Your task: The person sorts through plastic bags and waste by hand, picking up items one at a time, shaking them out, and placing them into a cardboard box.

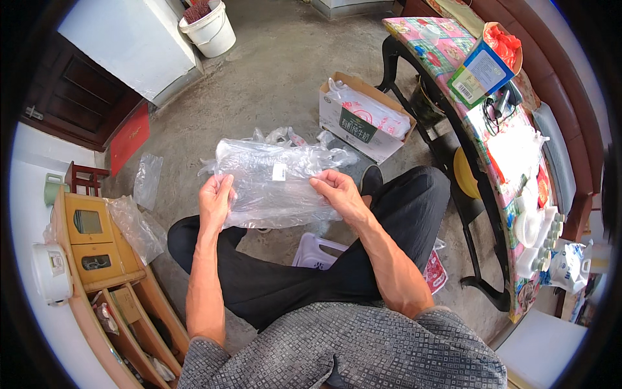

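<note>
Between my two hands a clear plastic bag (272, 194) with a small white label is stretched out flat above my lap. My left hand (215, 202) pinches its left side between thumb and fingers. On the other side, my right hand (340, 194) grips the bag the same way. Behind it, more crumpled plastic bags (284, 136) show, partly hidden. Farther off on the floor stands an open milk carton (359, 121), with folded white plastic bags with red print (374, 114) inside.
A lilac plastic stool (313, 250) is between my legs. On the right is a table with a flowered cloth (452, 53), bearing a box with red bags (486, 68) and several bottles (549, 238). A wooden cabinet (97, 238) stands left. Loose clear plastic (148, 181) lies on the floor near it.
</note>
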### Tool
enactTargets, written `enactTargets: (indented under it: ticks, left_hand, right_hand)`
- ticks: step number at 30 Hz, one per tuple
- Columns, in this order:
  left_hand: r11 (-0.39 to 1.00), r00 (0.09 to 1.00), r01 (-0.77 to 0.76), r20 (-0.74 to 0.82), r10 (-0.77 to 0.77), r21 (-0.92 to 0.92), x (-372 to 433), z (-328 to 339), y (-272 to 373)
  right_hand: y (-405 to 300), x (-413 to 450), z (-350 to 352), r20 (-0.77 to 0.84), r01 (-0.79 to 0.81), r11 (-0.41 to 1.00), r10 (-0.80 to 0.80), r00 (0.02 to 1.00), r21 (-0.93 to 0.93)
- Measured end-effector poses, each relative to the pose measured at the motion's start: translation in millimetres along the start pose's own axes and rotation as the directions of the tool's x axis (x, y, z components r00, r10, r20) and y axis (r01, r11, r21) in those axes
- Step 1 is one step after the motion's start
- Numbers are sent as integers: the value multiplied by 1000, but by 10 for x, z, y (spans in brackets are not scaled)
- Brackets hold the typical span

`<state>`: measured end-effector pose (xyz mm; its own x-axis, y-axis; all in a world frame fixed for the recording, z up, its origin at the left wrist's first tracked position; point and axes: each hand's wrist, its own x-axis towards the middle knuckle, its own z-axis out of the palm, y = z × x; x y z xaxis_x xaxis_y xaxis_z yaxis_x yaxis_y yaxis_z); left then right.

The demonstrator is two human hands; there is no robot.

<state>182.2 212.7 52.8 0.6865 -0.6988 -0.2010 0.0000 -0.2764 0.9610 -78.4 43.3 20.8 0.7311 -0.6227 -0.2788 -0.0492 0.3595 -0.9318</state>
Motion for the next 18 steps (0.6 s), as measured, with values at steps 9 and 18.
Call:
enactTargets:
  ticks: [9,18]
  left_hand:
    - [998,998,59,7,-58,-16,-129,-85,-34]
    - [965,957,-256,-154,245,-55,-49,-158,-202]
  right_hand:
    - [396,121,16,59,-200,916,191,980,348]
    - [296,108,21,-93,34,982,-17,996,184]
